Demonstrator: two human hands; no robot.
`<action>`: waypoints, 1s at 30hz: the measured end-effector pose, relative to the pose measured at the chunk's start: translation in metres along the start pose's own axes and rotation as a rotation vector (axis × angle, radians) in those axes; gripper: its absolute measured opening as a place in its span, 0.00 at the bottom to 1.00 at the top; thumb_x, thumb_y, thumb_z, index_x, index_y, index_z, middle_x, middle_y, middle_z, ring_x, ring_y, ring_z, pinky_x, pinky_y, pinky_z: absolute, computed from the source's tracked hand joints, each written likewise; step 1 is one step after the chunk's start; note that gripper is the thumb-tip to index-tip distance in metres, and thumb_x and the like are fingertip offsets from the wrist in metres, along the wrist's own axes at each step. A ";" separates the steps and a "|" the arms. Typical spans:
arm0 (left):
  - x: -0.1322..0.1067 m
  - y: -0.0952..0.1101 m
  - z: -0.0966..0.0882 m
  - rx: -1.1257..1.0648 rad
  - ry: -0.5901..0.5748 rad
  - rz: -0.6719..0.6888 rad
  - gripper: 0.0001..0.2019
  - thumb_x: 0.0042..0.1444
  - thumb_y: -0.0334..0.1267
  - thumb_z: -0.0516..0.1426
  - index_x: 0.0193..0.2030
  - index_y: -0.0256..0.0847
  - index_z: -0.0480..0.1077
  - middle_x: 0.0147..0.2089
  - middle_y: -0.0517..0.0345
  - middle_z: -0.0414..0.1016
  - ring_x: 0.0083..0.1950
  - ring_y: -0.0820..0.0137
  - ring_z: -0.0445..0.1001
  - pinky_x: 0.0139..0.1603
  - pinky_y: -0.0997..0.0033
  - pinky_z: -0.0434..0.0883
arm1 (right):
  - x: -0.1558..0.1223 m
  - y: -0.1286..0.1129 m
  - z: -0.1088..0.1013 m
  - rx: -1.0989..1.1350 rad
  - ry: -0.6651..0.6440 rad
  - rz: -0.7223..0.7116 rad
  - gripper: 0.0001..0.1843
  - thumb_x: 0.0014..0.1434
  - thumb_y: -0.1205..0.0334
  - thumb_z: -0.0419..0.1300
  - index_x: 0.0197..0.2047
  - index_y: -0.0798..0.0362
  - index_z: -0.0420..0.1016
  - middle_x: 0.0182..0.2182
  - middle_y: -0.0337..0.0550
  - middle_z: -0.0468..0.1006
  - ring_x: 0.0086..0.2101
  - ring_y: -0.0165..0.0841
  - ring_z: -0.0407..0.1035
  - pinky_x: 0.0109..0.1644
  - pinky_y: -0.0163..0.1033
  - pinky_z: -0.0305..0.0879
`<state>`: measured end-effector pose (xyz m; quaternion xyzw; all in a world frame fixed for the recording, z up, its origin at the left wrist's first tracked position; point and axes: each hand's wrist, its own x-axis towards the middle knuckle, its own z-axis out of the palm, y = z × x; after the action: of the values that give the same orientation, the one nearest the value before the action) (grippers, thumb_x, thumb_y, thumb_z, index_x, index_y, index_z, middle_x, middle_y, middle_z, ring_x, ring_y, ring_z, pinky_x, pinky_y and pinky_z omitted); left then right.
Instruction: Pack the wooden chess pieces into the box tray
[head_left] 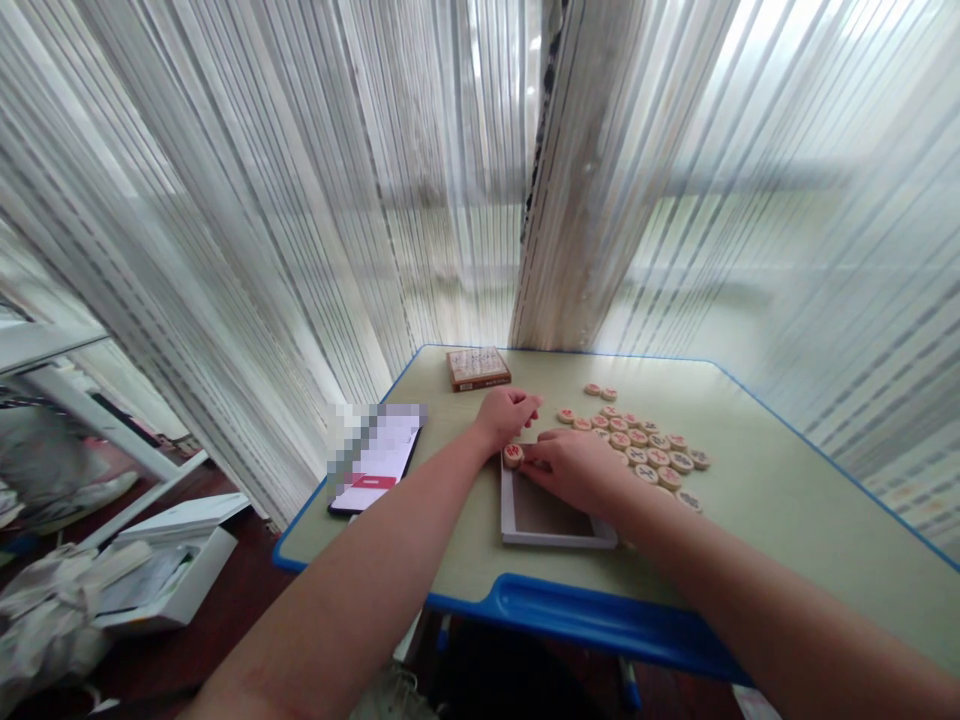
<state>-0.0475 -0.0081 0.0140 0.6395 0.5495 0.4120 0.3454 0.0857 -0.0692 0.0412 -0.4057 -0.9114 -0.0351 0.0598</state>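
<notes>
Two hands meet at the far left corner of a shallow white tray [559, 540] on the green, blue-edged surface [787, 500]. Your left hand [508, 412] hovers just beyond that corner, its fingers [529, 402] curled in toward the palm; whether they pinch anything cannot be told. Your right hand [574, 470] lies low over the tray's far edge with its fingers [541, 452] stretched out nearly flat and pointing left, gripping nothing.

One round wooden chess disc [513, 455] sits on the tray's corner, just left of your right fingertips and just below your left fingers; whether the right fingertips touch it is unclear. It lies flat with its red-marked face up, and being round it has no long axis. The tray's longer side runs across you, left to right.

Right of your right fingers a cluster of loose discs [649, 448] lies flat, red and dark marks up. A phone [379, 462] rests well to the left of your left fingers, its length running away from you. A small brown box [478, 367] stands beyond them, by the curtains [300, 200].
</notes>
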 end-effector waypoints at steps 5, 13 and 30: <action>0.001 -0.002 -0.001 0.003 -0.006 0.043 0.19 0.52 0.46 0.53 0.18 0.35 0.68 0.15 0.63 0.64 0.17 0.79 0.60 0.21 0.77 0.59 | -0.001 0.001 0.001 0.037 0.083 0.074 0.13 0.57 0.55 0.54 0.37 0.47 0.79 0.34 0.44 0.79 0.33 0.36 0.71 0.33 0.37 0.58; 0.003 0.001 -0.003 -0.182 -0.021 -0.099 0.16 0.55 0.43 0.52 0.20 0.35 0.67 0.16 0.64 0.63 0.15 0.81 0.57 0.18 0.78 0.56 | 0.000 0.005 0.008 0.100 0.124 -0.045 0.16 0.61 0.53 0.50 0.43 0.46 0.77 0.36 0.46 0.79 0.34 0.36 0.71 0.36 0.37 0.59; 0.005 -0.001 -0.002 -0.199 -0.058 -0.107 0.15 0.55 0.40 0.52 0.22 0.34 0.66 0.17 0.65 0.63 0.14 0.81 0.58 0.14 0.80 0.53 | 0.000 0.002 0.010 0.054 0.083 0.011 0.15 0.61 0.51 0.49 0.43 0.43 0.75 0.34 0.42 0.80 0.32 0.37 0.73 0.30 0.36 0.57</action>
<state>-0.0497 -0.0034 0.0149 0.5835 0.5290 0.4268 0.4444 0.0863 -0.0663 0.0314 -0.4071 -0.9065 -0.0272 0.1086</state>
